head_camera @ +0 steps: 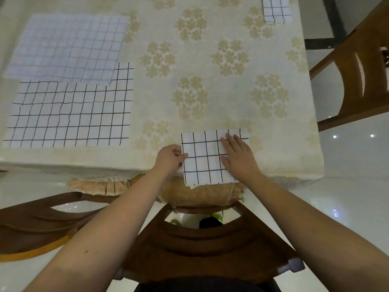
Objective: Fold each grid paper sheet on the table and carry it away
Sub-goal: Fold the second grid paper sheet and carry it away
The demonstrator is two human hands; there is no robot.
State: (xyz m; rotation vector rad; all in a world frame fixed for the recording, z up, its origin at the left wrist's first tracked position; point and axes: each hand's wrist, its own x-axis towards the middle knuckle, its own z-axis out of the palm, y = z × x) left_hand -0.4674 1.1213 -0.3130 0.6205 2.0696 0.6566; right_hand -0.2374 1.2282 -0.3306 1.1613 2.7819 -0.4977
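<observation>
While I crease it, the folded sheet point(203, 159) overhangs the bench point(210, 91) edge.
White paper, black grid: my left hand point(169, 158) pinches its left edge, my right hand point(239, 157) lies flat on its right half. Two open sheets point(67, 114) overlap far left on flowered cloth.

white black-gridded paper point(202, 159), cream floral tablecloth point(210, 91) (beige blooms)
</observation>
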